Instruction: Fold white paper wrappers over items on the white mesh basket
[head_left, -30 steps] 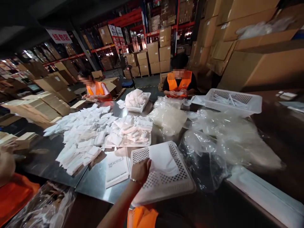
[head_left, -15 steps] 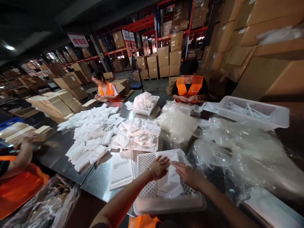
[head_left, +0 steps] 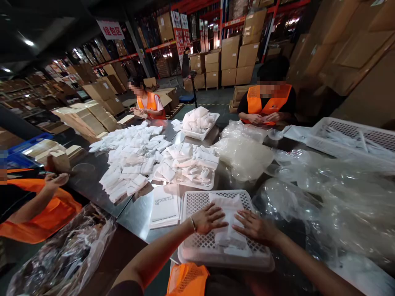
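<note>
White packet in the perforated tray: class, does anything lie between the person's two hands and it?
Nothing visible does. The left hand and right hand both rest flat on the white packet, which lies on the upturned perforated tray.

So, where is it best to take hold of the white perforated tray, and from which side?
Probably by its two long side rims, one hand on each, coming from above and outside. The white perforated tray lies flat on the metal table, its raised rim is free all round, and the left hand and right hand already rest on the white cloth in the middle.
</note>
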The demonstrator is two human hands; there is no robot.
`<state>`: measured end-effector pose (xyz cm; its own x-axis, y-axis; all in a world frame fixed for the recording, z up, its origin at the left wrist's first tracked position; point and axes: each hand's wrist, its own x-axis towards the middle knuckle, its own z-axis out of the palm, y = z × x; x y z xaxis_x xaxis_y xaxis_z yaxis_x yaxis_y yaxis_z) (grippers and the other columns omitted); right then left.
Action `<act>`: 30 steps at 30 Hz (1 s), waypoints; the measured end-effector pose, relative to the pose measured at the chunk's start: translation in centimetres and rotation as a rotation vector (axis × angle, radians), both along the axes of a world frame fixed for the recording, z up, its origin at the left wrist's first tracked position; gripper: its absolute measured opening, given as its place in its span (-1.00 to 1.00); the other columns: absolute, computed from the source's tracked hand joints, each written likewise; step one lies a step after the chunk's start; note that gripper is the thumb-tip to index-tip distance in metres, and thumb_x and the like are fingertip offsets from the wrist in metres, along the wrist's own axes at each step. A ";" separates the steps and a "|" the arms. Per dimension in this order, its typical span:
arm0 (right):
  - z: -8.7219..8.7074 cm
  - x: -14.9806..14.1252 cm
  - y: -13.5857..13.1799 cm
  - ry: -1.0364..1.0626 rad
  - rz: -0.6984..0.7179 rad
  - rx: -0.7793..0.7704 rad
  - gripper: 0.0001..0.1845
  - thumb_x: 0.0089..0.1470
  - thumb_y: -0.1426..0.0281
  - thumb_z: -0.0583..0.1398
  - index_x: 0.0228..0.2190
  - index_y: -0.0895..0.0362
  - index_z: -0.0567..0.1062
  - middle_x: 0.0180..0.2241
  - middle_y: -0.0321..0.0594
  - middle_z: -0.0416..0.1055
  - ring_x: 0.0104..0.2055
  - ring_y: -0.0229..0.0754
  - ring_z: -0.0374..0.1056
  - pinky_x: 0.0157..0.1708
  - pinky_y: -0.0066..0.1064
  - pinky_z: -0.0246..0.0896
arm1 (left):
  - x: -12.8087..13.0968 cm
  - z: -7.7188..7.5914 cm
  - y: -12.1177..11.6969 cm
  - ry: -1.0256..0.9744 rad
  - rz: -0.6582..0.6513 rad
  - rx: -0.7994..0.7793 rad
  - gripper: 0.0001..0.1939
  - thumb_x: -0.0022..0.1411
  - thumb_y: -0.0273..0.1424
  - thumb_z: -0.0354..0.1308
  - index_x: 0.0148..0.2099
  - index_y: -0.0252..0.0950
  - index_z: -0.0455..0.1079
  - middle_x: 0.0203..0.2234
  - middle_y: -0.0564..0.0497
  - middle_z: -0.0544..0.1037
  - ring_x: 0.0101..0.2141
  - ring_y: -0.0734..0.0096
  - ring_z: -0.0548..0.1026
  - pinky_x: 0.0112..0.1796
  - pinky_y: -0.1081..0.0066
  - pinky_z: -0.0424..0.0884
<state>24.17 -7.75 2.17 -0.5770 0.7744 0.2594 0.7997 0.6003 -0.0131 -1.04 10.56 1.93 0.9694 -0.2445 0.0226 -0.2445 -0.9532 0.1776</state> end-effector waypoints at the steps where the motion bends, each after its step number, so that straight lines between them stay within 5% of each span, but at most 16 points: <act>1: -0.3 -0.3 0.0 -0.007 0.011 0.060 -0.40 0.17 0.57 0.05 0.21 -0.03 0.21 0.04 0.04 0.41 0.12 0.04 0.30 0.00 0.00 0.34 | 0.0 -0.3 -0.4 -0.029 0.020 0.016 -0.41 0.23 -0.35 0.08 0.31 -0.15 0.15 0.24 -0.15 0.25 0.27 0.01 0.11 0.24 -0.12 -0.04; 4: -1.4 -0.8 -0.2 0.022 -0.018 0.163 -0.37 0.17 0.58 0.05 0.22 -0.04 0.17 0.06 0.02 0.39 0.13 0.04 0.28 0.01 0.01 0.34 | 0.1 -1.0 -1.4 -0.066 0.078 0.036 -0.52 0.28 -0.27 0.08 0.24 -0.12 0.27 0.20 -0.18 0.31 0.24 -0.06 0.17 0.20 -0.22 0.02; 8: -2.4 -0.3 -0.7 0.078 0.007 0.165 -0.44 0.17 0.55 0.07 0.17 -0.03 0.26 0.10 -0.06 0.35 0.23 0.02 0.14 0.12 -0.02 0.25 | -0.2 -1.2 -1.4 -0.019 0.064 0.030 -0.44 0.21 -0.12 0.16 0.23 -0.14 0.29 0.25 -0.20 0.22 0.28 -0.12 0.08 0.20 -0.22 0.01; 15: -1.8 -0.1 -1.0 0.093 0.051 0.132 -0.54 0.17 0.56 0.08 0.09 0.05 0.38 0.06 -0.06 0.40 0.19 0.00 0.21 0.09 -0.02 0.29 | -1.3 -1.0 -1.6 -0.024 0.029 -0.021 -0.49 0.27 -0.27 0.07 0.23 -0.31 0.27 0.26 -0.20 0.19 0.30 0.04 0.05 0.26 -0.10 -0.07; 20: -2.6 -0.2 -1.1 0.064 0.028 0.079 -0.51 0.17 0.58 0.05 0.10 0.04 0.37 0.10 -0.07 0.36 0.21 0.02 0.18 0.11 0.02 0.26 | -1.1 -1.3 -2.9 -0.026 0.080 -0.195 -0.60 0.34 -0.32 -0.03 0.18 -0.26 0.33 0.19 -0.16 0.33 0.26 0.19 0.15 0.27 0.06 0.00; 23: -3.0 0.1 -1.0 0.273 0.000 -0.088 -0.56 0.20 0.50 0.00 0.07 0.09 0.41 0.08 -0.06 0.37 0.23 -0.05 0.15 0.19 -0.02 0.16 | -1.2 -1.2 -3.0 -0.010 0.141 -0.359 -0.58 0.26 -0.39 -0.05 0.15 -0.31 0.33 0.12 -0.17 0.42 0.22 0.24 0.25 0.25 0.12 0.06; 26: -2.3 -0.3 -0.6 0.579 -0.209 -0.277 -0.57 0.25 0.27 -0.03 -0.01 0.13 0.49 0.01 0.00 0.43 0.15 -0.01 0.27 0.16 0.01 0.18 | -1.3 -0.8 -3.6 -0.146 0.371 -0.552 -0.60 0.25 -0.41 -0.12 0.07 -0.35 0.35 -0.01 -0.19 0.53 0.04 0.28 0.44 0.18 0.16 0.20; 30: -0.7 -2.1 0.2 1.027 -0.619 -0.403 -0.42 0.10 -0.05 0.07 -0.18 0.14 0.59 -0.09 0.04 0.50 0.00 0.10 0.41 0.06 0.04 0.29 | 0.2 -0.3 -5.7 -0.434 0.958 -0.728 -0.61 0.33 -0.23 -0.18 -0.29 -0.28 0.42 -0.33 -0.12 0.57 -0.23 0.24 0.48 -0.05 0.15 0.33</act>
<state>22.06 -7.52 1.47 0.2355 0.9703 0.0552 0.4573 -0.0605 -0.8872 -0.84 4.82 1.68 0.6301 0.7466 0.2134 0.3143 -0.4966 0.8091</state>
